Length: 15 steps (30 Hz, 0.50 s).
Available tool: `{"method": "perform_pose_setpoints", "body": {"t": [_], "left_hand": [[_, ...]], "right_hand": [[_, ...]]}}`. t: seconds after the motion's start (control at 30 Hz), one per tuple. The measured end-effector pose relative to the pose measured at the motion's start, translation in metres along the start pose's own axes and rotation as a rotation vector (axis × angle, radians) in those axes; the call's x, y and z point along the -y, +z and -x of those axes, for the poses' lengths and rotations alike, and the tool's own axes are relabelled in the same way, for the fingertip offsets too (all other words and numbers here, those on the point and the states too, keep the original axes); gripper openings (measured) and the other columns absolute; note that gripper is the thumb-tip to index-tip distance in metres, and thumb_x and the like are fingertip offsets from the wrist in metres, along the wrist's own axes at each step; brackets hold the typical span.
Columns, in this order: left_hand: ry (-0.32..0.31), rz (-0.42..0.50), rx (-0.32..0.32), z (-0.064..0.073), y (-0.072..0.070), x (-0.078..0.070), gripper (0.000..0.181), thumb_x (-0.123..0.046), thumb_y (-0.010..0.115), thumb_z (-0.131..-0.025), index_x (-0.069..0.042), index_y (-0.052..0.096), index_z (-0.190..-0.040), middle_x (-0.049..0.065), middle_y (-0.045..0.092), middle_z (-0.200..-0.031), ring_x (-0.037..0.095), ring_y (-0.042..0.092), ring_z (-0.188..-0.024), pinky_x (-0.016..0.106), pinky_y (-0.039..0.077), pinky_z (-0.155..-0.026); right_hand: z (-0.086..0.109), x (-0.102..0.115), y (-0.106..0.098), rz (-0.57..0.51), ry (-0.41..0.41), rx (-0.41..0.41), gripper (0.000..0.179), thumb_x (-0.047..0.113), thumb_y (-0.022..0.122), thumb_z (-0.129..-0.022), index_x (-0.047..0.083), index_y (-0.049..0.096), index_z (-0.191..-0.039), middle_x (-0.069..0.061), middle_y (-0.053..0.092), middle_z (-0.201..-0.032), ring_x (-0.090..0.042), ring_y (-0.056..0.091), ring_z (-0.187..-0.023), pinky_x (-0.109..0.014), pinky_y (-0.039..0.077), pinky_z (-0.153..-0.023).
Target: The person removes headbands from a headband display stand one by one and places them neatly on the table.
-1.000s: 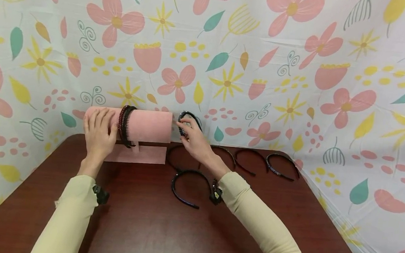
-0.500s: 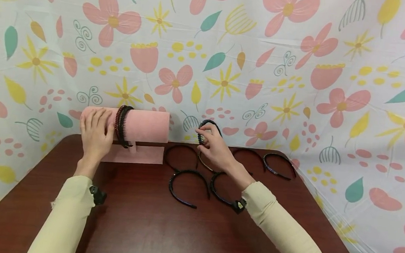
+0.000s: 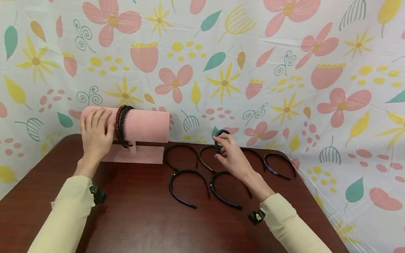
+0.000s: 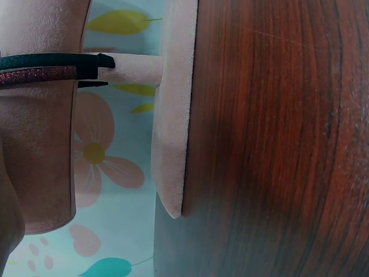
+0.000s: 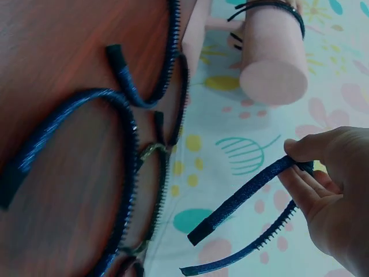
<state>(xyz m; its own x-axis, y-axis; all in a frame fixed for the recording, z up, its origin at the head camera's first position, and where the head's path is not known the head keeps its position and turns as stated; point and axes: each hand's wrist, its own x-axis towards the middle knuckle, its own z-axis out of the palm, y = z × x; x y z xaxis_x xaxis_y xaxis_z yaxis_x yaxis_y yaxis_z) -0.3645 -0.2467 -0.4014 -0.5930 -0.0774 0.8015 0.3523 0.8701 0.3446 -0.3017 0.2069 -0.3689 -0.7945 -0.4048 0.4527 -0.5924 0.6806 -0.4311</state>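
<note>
In the head view my left hand (image 3: pixel 96 136) rests over the left end of a pink padded roll (image 3: pixel 149 126) on a stand, fingers laid across its top and thumb at the front. Several dark headbands (image 3: pixel 121 124) sit around the roll beside that hand. The left wrist view shows a glittery red headband (image 4: pixel 40 75) and a dark one (image 4: pixel 46 62) there. My right hand (image 3: pixel 235 159) pinches a navy toothed headband (image 5: pixel 248 193) near its bend, between thumb and fingers. It is raised above the table's back edge, both ends free, to the right of the roll.
Two headbands lie at the front, a left one (image 3: pixel 170 187) and a right one (image 3: pixel 230 203). Several more lie behind them, including one at the far right (image 3: pixel 274 170). The brown table (image 3: pixel 165 234) ends against a flower-patterned cloth (image 3: pixel 226 45).
My right hand has moved right and lower with the headband, away from the roll's right end to above the back row of headbands. The left hand has stayed on the roll.
</note>
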Motion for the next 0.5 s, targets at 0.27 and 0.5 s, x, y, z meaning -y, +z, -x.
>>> {"method": "perform_pose_setpoints", "body": {"t": [0.27,0.5], "left_hand": [[0.002,0.011,-0.001,0.0,0.0,0.0,0.044,-0.035,0.04,-0.103,-0.012,0.051,-0.14,0.011,0.044,-0.151,0.031,0.027,-0.146,0.052,-0.001,-0.124],[0.005,0.011,0.002,0.0,-0.001,0.001,0.044,-0.034,0.04,-0.103,-0.012,0.051,-0.14,0.011,0.044,-0.151,0.032,0.027,-0.146,0.051,-0.001,-0.124]], "right_hand": [[0.023,-0.01,-0.009,0.06,-0.004,0.007,0.062,-0.003,0.071,-0.087,0.007,0.049,-0.144,-0.015,0.044,-0.138,-0.027,0.063,-0.094,-0.036,0.057,-0.077],[0.041,-0.018,-0.016,0.034,0.053,0.03,0.064,-0.001,0.07,-0.088,0.012,0.047,-0.146,-0.017,0.042,-0.142,-0.025,0.061,-0.093,-0.035,0.056,-0.076]]}}
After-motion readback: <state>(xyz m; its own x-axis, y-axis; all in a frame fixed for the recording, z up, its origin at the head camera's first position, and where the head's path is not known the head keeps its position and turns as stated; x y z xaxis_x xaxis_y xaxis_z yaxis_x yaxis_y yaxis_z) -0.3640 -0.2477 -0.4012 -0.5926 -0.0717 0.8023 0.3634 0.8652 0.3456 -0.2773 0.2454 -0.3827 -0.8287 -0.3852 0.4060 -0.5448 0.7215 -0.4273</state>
